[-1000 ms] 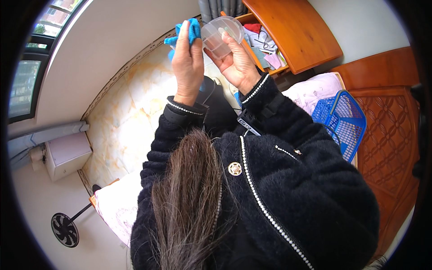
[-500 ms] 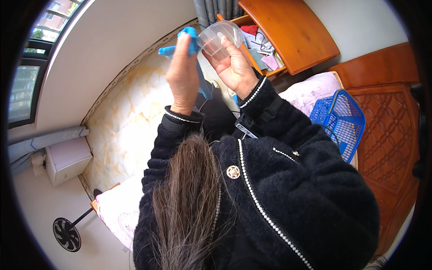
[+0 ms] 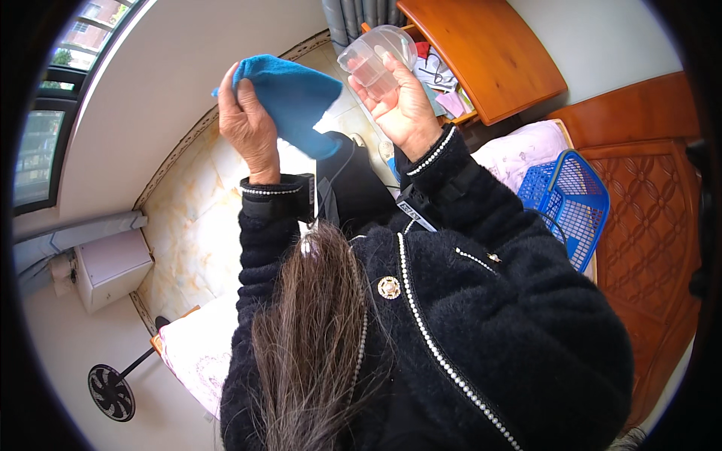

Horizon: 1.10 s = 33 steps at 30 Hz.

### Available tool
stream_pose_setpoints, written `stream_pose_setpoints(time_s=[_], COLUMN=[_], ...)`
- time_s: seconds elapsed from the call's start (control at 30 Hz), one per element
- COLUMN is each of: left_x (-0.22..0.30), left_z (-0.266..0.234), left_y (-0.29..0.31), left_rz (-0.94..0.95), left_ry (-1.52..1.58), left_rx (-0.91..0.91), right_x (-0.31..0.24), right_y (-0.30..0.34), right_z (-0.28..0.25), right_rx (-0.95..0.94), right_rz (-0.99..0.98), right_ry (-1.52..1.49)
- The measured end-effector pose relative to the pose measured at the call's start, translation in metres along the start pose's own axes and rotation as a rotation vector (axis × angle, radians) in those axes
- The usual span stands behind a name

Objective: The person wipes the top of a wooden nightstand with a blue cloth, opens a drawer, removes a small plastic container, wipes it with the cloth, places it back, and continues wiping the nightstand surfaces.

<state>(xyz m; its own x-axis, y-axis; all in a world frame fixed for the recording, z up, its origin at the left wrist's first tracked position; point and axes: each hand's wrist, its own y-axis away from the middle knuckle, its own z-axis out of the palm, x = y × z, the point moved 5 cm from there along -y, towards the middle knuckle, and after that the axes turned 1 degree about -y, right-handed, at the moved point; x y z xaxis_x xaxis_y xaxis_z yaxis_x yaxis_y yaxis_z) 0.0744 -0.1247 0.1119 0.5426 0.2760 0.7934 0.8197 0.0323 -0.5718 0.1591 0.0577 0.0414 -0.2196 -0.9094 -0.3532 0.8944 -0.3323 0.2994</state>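
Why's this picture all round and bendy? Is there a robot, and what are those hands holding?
No robot here, just one person's two bare hands. A wide fisheye camera worn on the person's head looks down, so straight edges curve, and you see the fluffy black jacket and long brown hair from above. The left hand pinches a soft blue cloth. The right hand holds a clear, rounded plastic container. Both things are up in the air. Nearby, an open orange-brown wooden drawer holds a jumble of small things. Farther right is a blue plastic mesh basket.
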Motion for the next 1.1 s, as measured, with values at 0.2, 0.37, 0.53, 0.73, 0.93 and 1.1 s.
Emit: stream_pose_setpoints(time_s=[0.2, 0.37, 0.53, 0.73, 0.93, 1.1], left_x=[0.029, 0.038, 0.038, 0.026, 0.0, 0.014], left_z=[0.027, 0.06, 0.069, 0.063, 0.003, 0.001], left_y=[0.041, 0.058, 0.077, 0.072, -0.018, -0.002], left_rz=[0.428, 0.331, 0.255, 0.296, 0.014, 0.2], left_ry=[-0.125, 0.004, 0.075, 0.032, -0.152, -0.097], left_rx=[-0.248, -0.322, -0.525, -0.576, -0.198, -0.326], right_x=[0.013, 0.017, 0.013, 0.02, 0.009, 0.025], right_y=[-0.002, -0.006, -0.011, -0.017, -0.015, -0.009], right_z=[-0.007, -0.012, -0.024, -0.03, -0.034, -0.016], right_rx=[0.062, -0.025, -0.038, -0.002, 0.074, -0.196], right_rz=[-0.005, 0.021, -0.035, -0.023, -0.098, 0.028], right_ry=[-0.005, 0.002, 0.068, 0.079, 0.249, 0.485])
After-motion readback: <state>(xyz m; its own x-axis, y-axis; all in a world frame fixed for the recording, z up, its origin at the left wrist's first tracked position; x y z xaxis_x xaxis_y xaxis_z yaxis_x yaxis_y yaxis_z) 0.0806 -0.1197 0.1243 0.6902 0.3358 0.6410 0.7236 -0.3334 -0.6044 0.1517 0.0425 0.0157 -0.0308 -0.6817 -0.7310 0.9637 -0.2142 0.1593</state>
